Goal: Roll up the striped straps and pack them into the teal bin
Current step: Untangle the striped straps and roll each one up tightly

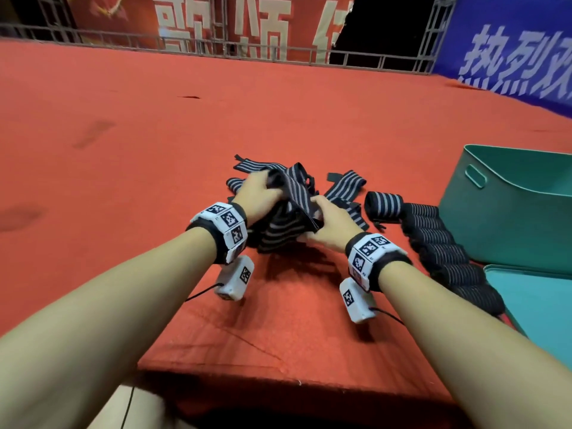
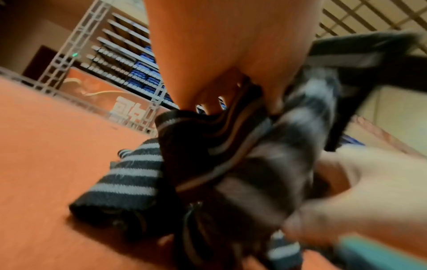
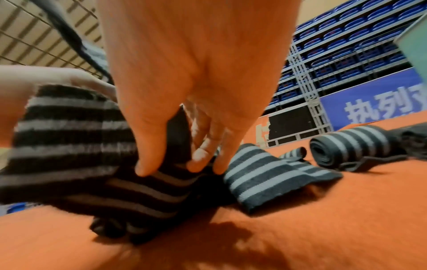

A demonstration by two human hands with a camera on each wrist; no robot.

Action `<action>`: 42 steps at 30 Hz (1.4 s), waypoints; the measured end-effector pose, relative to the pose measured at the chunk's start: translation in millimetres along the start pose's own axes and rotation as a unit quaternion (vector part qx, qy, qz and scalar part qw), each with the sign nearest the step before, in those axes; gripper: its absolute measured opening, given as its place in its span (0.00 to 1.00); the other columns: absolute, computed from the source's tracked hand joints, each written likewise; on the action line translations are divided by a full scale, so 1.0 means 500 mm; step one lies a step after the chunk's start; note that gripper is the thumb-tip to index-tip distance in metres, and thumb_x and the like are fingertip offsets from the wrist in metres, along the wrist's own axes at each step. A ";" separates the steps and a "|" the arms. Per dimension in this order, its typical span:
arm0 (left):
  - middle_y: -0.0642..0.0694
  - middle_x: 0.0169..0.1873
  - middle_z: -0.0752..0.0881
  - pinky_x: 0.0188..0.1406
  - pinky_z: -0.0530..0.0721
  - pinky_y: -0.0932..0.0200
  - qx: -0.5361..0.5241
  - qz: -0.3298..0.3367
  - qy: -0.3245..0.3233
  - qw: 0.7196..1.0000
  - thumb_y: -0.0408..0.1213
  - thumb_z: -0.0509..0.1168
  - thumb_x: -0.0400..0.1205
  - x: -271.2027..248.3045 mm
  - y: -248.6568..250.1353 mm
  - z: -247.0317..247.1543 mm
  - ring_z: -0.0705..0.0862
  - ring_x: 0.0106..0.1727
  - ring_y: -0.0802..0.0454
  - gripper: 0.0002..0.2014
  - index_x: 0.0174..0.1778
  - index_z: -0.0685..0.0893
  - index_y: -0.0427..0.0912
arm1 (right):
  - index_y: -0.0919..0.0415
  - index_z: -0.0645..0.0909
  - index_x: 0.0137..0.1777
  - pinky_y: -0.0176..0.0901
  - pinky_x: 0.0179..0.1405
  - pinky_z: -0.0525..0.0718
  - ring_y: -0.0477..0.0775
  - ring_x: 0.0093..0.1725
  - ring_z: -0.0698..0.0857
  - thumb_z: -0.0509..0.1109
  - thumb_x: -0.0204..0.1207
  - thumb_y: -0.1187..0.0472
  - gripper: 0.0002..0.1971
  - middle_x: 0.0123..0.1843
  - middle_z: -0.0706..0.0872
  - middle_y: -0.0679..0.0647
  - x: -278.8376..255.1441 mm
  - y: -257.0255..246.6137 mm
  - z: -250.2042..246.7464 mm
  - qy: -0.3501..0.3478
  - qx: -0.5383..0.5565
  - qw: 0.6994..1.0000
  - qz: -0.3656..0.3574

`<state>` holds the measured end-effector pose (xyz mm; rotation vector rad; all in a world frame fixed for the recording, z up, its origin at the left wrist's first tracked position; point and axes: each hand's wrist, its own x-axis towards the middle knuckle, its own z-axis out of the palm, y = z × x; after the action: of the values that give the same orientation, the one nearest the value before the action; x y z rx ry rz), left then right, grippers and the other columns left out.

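Both hands (image 1: 294, 205) grip one striped strap (image 1: 291, 187) above the loose pile (image 1: 343, 193).

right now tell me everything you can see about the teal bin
The teal bin sits on the red cloth at the right edge of the head view, partly cut off. It looks like smooth moulded plastic, with an open top, rounded corners and an oval handle slot in its near-left wall. The visible part of its interior shows no straps. A row of rolled straps lies along its left base; contact is unclear. Neither hand touches it.
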<state>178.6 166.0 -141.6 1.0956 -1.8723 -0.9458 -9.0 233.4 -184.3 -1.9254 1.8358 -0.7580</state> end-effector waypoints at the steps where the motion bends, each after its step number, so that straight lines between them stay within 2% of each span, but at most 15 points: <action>1: 0.49 0.38 0.87 0.37 0.80 0.59 -0.031 -0.017 0.070 0.997 0.27 0.69 0.78 0.005 0.000 -0.010 0.84 0.40 0.54 0.05 0.44 0.86 0.41 | 0.55 0.80 0.70 0.47 0.54 0.80 0.55 0.57 0.86 0.84 0.69 0.53 0.30 0.57 0.88 0.52 0.005 0.019 -0.001 -0.006 -0.044 0.999 0.024; 5: 0.43 0.43 0.86 0.43 0.79 0.57 -0.156 -0.030 0.243 0.957 0.35 0.67 0.73 0.028 0.013 -0.083 0.80 0.46 0.53 0.04 0.41 0.84 0.42 | 0.56 0.88 0.46 0.47 0.55 0.84 0.62 0.58 0.89 0.73 0.74 0.65 0.05 0.52 0.93 0.58 -0.004 0.076 -0.023 -0.035 -0.164 0.982 0.089; 9: 0.41 0.39 0.79 0.39 0.73 0.54 -0.171 -0.012 0.215 0.962 0.40 0.63 0.69 0.035 0.027 -0.111 0.73 0.43 0.51 0.06 0.37 0.80 0.42 | 0.48 0.92 0.40 0.48 0.72 0.82 0.51 0.59 0.89 0.60 0.73 0.69 0.21 0.51 0.93 0.47 0.004 0.056 -0.053 0.051 0.013 0.989 0.136; 11: 0.43 0.35 0.75 0.34 0.68 0.56 -0.189 0.003 0.175 0.966 0.40 0.63 0.69 0.026 0.045 -0.097 0.69 0.41 0.51 0.06 0.38 0.77 0.41 | 0.48 0.91 0.50 0.55 0.76 0.80 0.52 0.63 0.88 0.64 0.73 0.66 0.16 0.54 0.92 0.46 0.013 0.018 -0.063 0.130 0.163 0.974 0.092; 14: 0.53 0.26 0.74 0.27 0.67 0.62 -0.211 0.016 0.085 0.974 0.36 0.63 0.70 0.005 0.076 -0.061 0.68 0.31 0.56 0.04 0.30 0.76 0.43 | 0.57 0.67 0.83 0.51 0.76 0.79 0.50 0.73 0.81 0.83 0.72 0.66 0.42 0.74 0.78 0.48 0.006 -0.077 -0.049 -0.014 0.235 0.972 0.003; 16: 0.54 0.24 0.75 0.26 0.69 0.63 -0.225 0.021 0.040 0.973 0.34 0.65 0.71 -0.002 0.091 -0.037 0.69 0.28 0.58 0.06 0.28 0.76 0.45 | 0.65 0.67 0.82 0.38 0.68 0.84 0.42 0.67 0.85 0.84 0.72 0.69 0.40 0.71 0.82 0.51 0.001 -0.123 -0.031 -0.039 0.237 0.970 -0.025; 19: 0.53 0.35 0.87 0.38 0.81 0.66 -0.176 0.059 0.018 0.982 0.28 0.67 0.79 0.001 0.090 -0.034 0.81 0.36 0.60 0.05 0.40 0.86 0.41 | 0.76 0.80 0.66 0.35 0.57 0.82 0.59 0.62 0.87 0.66 0.86 0.73 0.11 0.60 0.86 0.64 0.014 -0.149 -0.027 0.007 0.210 0.978 0.010; 22: 0.48 0.65 0.86 0.64 0.82 0.65 -0.085 0.020 -0.024 0.996 0.33 0.75 0.81 0.009 0.028 -0.053 0.84 0.65 0.56 0.22 0.72 0.82 0.41 | 0.62 0.84 0.40 0.29 0.36 0.80 0.47 0.38 0.85 0.58 0.87 0.76 0.19 0.38 0.85 0.53 0.027 -0.135 -0.038 0.114 0.311 0.943 0.014; 24: 0.47 0.68 0.84 0.64 0.81 0.65 -0.032 -0.025 -0.068 0.997 0.40 0.81 0.75 0.003 -0.034 -0.052 0.83 0.69 0.53 0.34 0.76 0.77 0.40 | 0.57 0.87 0.56 0.35 0.38 0.86 0.43 0.43 0.88 0.57 0.87 0.75 0.18 0.50 0.89 0.50 0.026 -0.116 -0.055 0.144 0.361 0.921 -0.001; 28: 0.51 0.51 0.92 0.58 0.84 0.58 0.158 -0.058 -0.128 0.977 0.47 0.83 0.72 -0.027 -0.116 -0.027 0.90 0.55 0.54 0.18 0.55 0.88 0.52 | 0.57 0.88 0.66 0.37 0.59 0.86 0.40 0.56 0.89 0.67 0.81 0.76 0.20 0.60 0.91 0.50 0.014 -0.082 -0.075 0.041 0.231 0.968 -0.088; 31: 0.51 0.32 0.87 0.39 0.78 0.57 0.212 -0.064 -0.116 0.968 0.48 0.82 0.72 -0.033 -0.128 -0.025 0.83 0.36 0.56 0.13 0.35 0.86 0.48 | 0.51 0.86 0.69 0.26 0.44 0.85 0.29 0.46 0.88 0.69 0.80 0.78 0.25 0.59 0.91 0.51 -0.003 -0.060 -0.081 -0.186 0.123 0.975 -0.008; 34: 0.50 0.25 0.80 0.35 0.76 0.53 0.184 -0.059 -0.124 0.973 0.47 0.80 0.70 -0.037 -0.120 -0.034 0.76 0.30 0.54 0.19 0.26 0.78 0.44 | 0.62 0.85 0.68 0.36 0.41 0.88 0.40 0.47 0.89 0.57 0.76 0.86 0.29 0.64 0.89 0.58 -0.016 -0.042 -0.074 -0.242 0.082 0.963 0.083; 38: 0.48 0.24 0.78 0.34 0.75 0.51 0.157 0.014 -0.128 0.979 0.42 0.76 0.72 -0.044 -0.112 -0.036 0.74 0.30 0.54 0.17 0.27 0.76 0.40 | 0.57 0.76 0.78 0.62 0.56 0.90 0.61 0.53 0.93 0.64 0.89 0.55 0.19 0.69 0.86 0.60 -0.017 -0.059 -0.047 -0.148 0.316 0.916 0.198; 40: 0.39 0.27 0.78 0.32 0.73 0.45 0.168 0.066 -0.119 0.976 0.47 0.66 0.68 -0.049 -0.100 -0.032 0.72 0.31 0.52 0.17 0.29 0.73 0.35 | 0.50 0.68 0.83 0.62 0.57 0.91 0.61 0.56 0.92 0.68 0.80 0.34 0.35 0.73 0.81 0.57 -0.021 -0.086 -0.029 -0.175 0.295 0.919 0.194; 42: 0.42 0.27 0.73 0.30 0.67 0.45 0.220 0.124 -0.125 0.959 0.45 0.60 0.65 -0.057 -0.076 -0.024 0.69 0.29 0.48 0.13 0.26 0.65 0.40 | 0.53 0.63 0.85 0.57 0.52 0.93 0.56 0.52 0.89 0.75 0.75 0.35 0.44 0.70 0.81 0.57 -0.020 -0.112 -0.007 -0.179 0.234 0.942 0.161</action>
<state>212.2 175.7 -175.7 0.9867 -2.4439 -0.5534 33.1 248.3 -148.9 -1.3168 1.5203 -0.6141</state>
